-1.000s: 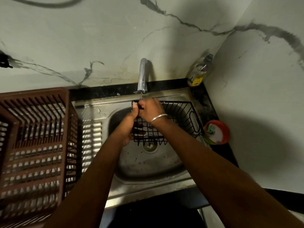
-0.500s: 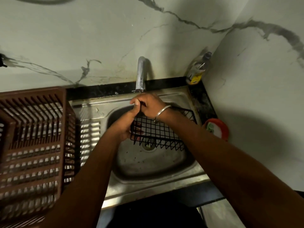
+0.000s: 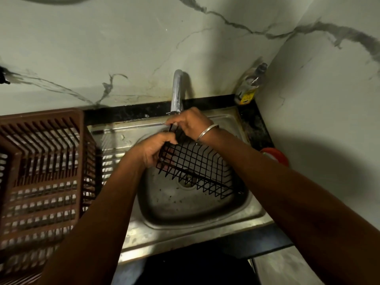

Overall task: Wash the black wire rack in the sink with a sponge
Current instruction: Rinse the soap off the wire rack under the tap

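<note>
While the black wire rack (image 3: 197,167) sits tilted in the sink (image 3: 174,208), the left hand (image 3: 155,151) grips its left side, fingers curled through the mesh. Just beyond it, the right hand (image 3: 191,124) curls its fingers over the rack's top corner, right under the tap (image 3: 176,91). Whether that hand also holds a sponge I cannot tell. Left of the left hand stands a brown slatted crate (image 3: 41,171), and beyond the right hand a bottle (image 3: 249,87) stands in the corner.

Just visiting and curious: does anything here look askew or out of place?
Only the black wire rack: it sits tilted in the sink, its upper corner gripped by the left hand and the right hand. No sponge can be made out.
</note>
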